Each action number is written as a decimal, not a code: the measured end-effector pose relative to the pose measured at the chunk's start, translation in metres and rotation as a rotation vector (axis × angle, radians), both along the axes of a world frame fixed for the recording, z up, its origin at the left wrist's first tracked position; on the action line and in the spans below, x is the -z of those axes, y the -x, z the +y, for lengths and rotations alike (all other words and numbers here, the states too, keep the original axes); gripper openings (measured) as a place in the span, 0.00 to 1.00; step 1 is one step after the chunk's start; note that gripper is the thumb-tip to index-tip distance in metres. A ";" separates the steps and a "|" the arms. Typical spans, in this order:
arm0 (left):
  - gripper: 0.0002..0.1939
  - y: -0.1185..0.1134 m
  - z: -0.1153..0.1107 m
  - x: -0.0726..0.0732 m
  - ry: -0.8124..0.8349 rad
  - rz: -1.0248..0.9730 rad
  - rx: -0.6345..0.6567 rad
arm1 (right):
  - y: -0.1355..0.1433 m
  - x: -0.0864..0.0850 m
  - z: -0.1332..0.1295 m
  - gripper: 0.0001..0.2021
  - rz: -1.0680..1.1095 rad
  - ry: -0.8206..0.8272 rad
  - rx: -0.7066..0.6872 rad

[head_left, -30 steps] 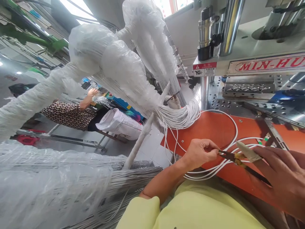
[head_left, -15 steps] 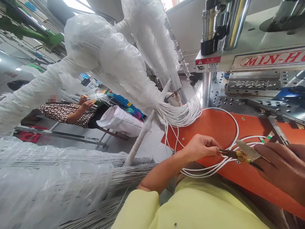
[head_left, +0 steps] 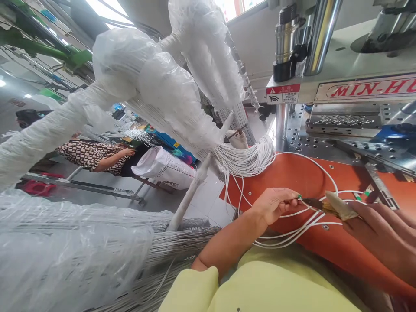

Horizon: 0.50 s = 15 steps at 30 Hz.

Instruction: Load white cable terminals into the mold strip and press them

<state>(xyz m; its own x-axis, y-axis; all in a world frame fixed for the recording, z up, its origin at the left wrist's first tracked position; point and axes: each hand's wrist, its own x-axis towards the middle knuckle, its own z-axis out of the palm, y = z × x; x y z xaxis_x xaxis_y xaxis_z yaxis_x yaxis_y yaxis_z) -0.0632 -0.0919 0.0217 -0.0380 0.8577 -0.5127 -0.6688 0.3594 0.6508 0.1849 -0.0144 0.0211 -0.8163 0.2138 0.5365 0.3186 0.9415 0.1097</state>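
My left hand [head_left: 274,204] pinches a small green connector [head_left: 299,197] between thumb and fingertips, over the orange surface [head_left: 299,173]. From the right, my right hand [head_left: 381,229] is wrapped round pliers [head_left: 321,206] whose dark jaws point at the connector, close beside it. A pale wrapping covers a finger of that hand. White cables [head_left: 292,237] loop under and around both hands. Two green cable ends [head_left: 357,197] lie near a metal bracket at the right. Whether the jaws touch the connector is too small to tell.
A press machine [head_left: 344,78] with a perforated metal bed stands behind the orange surface. A thick bundle of white cables [head_left: 250,156] hangs at its left edge. Plastic-wrapped cable bundles [head_left: 162,82] fill the left. Farther off, a person [head_left: 94,155] sits by a white sack [head_left: 162,168].
The pliers have drawn slightly back from my left fingertips, and the green connector now shows there. The cable loops have shifted. The distant person's hands have moved.
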 end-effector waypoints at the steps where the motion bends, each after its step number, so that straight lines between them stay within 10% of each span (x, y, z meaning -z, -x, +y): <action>1: 0.19 -0.002 -0.001 0.000 0.001 -0.038 -0.021 | 0.001 0.000 -0.003 0.22 -0.011 -0.092 0.002; 5: 0.22 0.001 -0.005 -0.001 -0.032 -0.049 0.022 | 0.000 0.003 -0.005 0.17 -0.004 -0.152 0.035; 12: 0.24 0.036 -0.012 -0.026 -0.314 0.491 0.739 | -0.018 0.000 0.004 0.24 -0.056 0.018 -0.181; 15: 0.28 0.036 -0.015 -0.036 -0.400 0.547 0.859 | -0.017 -0.010 0.002 0.25 -0.025 0.014 -0.180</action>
<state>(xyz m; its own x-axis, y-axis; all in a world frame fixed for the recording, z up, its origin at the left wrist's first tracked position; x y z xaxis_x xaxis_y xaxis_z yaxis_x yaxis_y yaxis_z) -0.0993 -0.1066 0.0581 0.5147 0.8078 -0.2872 0.1188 0.2646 0.9570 0.2018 -0.0126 0.0313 -0.8550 0.0701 0.5139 0.1418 0.9847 0.1015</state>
